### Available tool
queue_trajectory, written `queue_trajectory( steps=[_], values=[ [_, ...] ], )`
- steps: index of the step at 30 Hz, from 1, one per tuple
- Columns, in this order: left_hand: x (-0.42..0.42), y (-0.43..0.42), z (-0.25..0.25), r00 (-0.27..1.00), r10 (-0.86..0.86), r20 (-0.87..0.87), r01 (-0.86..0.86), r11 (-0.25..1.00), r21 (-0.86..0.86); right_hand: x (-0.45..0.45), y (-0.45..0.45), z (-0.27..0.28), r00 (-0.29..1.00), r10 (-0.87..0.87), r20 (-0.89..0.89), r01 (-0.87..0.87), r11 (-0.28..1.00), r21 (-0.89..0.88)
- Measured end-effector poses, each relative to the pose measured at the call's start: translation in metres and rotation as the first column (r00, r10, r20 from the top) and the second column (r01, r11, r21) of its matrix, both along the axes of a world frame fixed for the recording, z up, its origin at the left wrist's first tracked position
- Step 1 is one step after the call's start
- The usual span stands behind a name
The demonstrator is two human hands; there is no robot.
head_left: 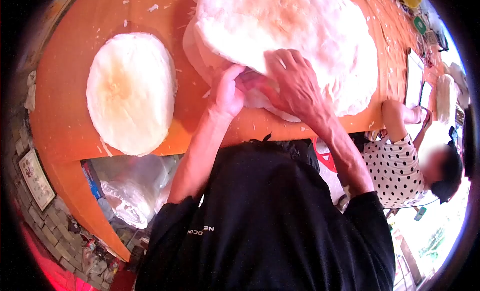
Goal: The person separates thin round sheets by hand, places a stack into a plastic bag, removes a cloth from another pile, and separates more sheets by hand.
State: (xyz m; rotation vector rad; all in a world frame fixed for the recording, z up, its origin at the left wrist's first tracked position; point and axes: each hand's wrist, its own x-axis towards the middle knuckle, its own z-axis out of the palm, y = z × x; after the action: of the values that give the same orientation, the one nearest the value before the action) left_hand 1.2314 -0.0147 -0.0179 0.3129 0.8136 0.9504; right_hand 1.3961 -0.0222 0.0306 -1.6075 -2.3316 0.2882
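A large pile of white, soft, layered material (330,46) lies on the orange table (60,91), its near edge in front of me. My left hand (231,88) is at the pile's near left edge, palm turned up, its fingers partly hidden under the white layer. My right hand (295,81) lies over the same edge with bent fingers; what its fingertips grip is too blurred to make out. Left of the pile rests a separate oval white pad (131,93) with a yellowish middle.
A person in a polka-dot top (392,166) sits at the right, arms on the table near a white board (413,78). Clear plastic bags (132,196) lie below the table. A framed sheet (36,178) is at the far left. White scraps dot the table.
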Motion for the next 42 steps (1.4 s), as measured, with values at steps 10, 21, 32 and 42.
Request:
queue_trajectory(
  steps=[10,21,32,42],
  values=[
    [-0.010,-0.027,-0.006,0.986,-0.051,-0.157,0.049,0.999,-0.015,0.052,0.049,0.038,0.952,-0.240,0.191,0.226,0.970,0.094],
    [0.003,-0.053,-0.019,0.997,-0.076,-0.028,0.070,0.981,-0.179,0.061,-0.004,0.009,0.995,-0.057,0.081,0.063,0.995,-0.077],
    [0.035,-0.053,0.002,0.983,-0.071,0.172,0.083,0.995,-0.061,0.094,-0.060,-0.003,0.999,-0.054,-0.002,0.054,0.997,0.047],
    [0.063,-0.036,0.003,0.979,0.122,-0.160,-0.140,0.985,-0.105,0.116,-0.119,0.016,0.760,-0.471,-0.448,0.374,0.880,-0.292]
  ],
)
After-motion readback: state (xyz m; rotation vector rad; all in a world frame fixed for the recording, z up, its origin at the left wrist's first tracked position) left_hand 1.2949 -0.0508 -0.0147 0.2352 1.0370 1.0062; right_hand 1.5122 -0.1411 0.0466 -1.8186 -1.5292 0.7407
